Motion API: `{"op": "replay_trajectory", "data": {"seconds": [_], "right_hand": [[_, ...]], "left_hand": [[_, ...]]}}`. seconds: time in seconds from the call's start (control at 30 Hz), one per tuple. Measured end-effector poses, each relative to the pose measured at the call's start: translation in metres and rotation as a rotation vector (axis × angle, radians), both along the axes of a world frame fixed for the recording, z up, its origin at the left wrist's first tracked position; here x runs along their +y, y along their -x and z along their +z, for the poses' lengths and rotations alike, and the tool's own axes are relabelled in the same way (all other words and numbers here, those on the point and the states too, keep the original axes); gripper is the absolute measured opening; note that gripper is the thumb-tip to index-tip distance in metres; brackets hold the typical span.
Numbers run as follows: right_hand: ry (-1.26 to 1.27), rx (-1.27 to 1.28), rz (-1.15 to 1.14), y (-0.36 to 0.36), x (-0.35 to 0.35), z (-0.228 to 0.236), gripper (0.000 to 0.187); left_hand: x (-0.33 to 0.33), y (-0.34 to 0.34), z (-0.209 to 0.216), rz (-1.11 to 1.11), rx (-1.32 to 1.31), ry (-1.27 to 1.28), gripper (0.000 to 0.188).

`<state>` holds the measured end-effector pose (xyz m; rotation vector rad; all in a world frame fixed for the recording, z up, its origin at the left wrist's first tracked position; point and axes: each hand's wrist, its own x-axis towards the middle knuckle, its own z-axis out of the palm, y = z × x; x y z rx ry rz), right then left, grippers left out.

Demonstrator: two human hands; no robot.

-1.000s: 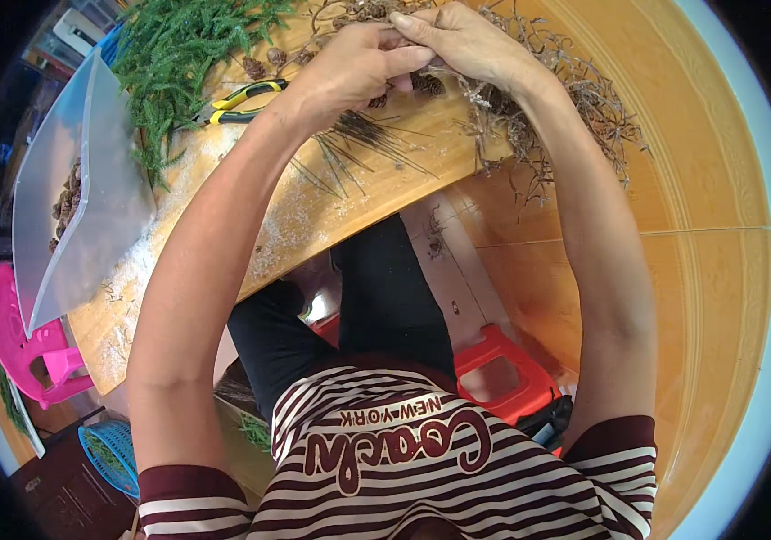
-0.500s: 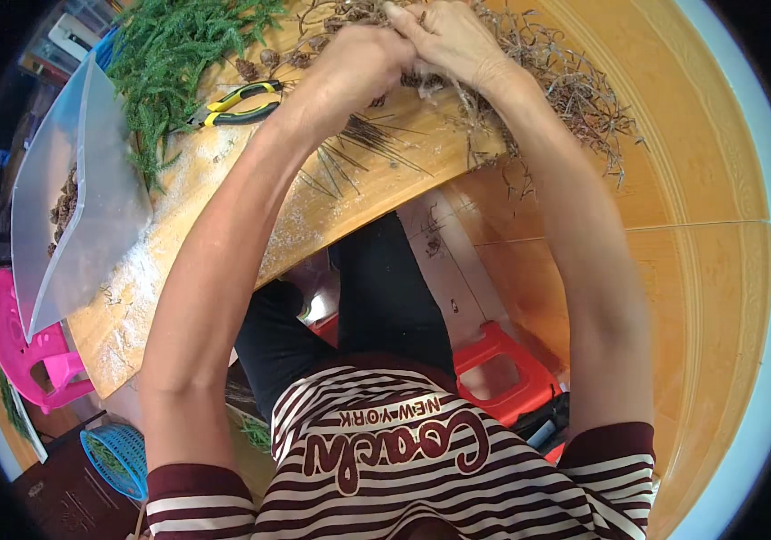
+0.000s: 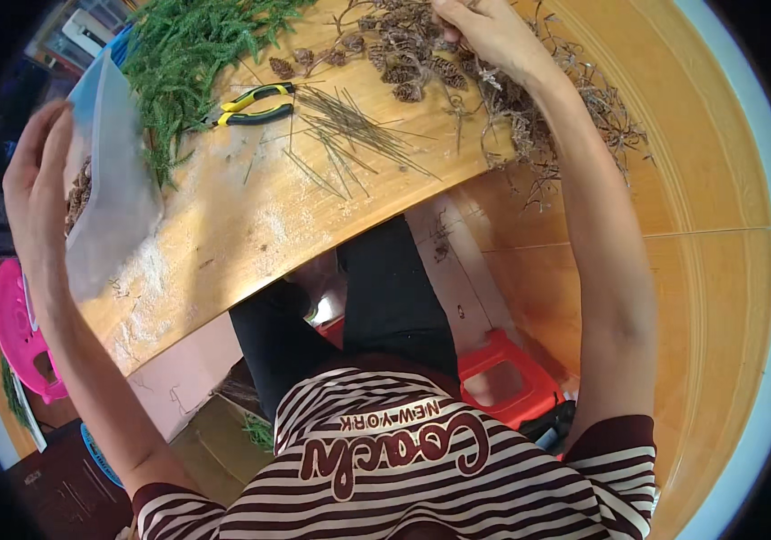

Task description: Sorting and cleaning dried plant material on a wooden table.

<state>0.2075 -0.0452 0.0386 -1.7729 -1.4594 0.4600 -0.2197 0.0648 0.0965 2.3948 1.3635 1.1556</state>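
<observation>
My left hand (image 3: 40, 175) is over the translucent plastic bin (image 3: 115, 193) at the left, its fingers curled. Whether a small thing sits in those fingers is hidden. Inside the bin lie brown pine cones (image 3: 79, 193). At the far edge of the view my right hand (image 3: 493, 36) is closed at a bunch of brown twigs with small pine cones (image 3: 403, 58), its fingertips partly cut off. Beneath that hand and to its right spreads a tangle of dry twigs (image 3: 583, 112).
Yellow-and-black pliers (image 3: 259, 104) rest on the wooden table (image 3: 223, 225). Loose thin stems (image 3: 349, 130) lie beside them, and green artificial fir sprigs (image 3: 196, 54) are heaped at the far left. Below stand a red stool (image 3: 516, 382) and a pink chair (image 3: 16, 333).
My left hand has left the twigs and swung left to the bin. My right hand stays at the cone bunch, slightly farther right. The cones and loose stems now show more fully.
</observation>
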Motion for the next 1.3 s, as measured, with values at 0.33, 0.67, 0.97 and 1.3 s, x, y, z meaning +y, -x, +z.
{"op": "replay_trajectory", "data": {"seconds": [0.33,0.67,0.97,1.3], "right_hand": [[-0.001,0.324,-0.009,-0.005,0.002,0.02,0.036],[-0.133,0.982,0.295,-0.034,0.003,0.001,0.032],[-0.021,1.038,0.091,-0.019,-0.011,0.013,0.032],[0.198,0.782,0.074,-0.006,-0.018,0.037,0.028]], "left_hand": [[0.025,0.106,-0.021,0.147,0.536,-0.103,0.035],[-0.066,-0.107,-0.058,-0.429,0.032,0.273,0.033],[-0.061,-0.221,-0.082,-0.679,-0.276,0.72,0.062],[-0.043,-0.226,-0.095,-0.751,-0.611,1.288,0.034]]}}
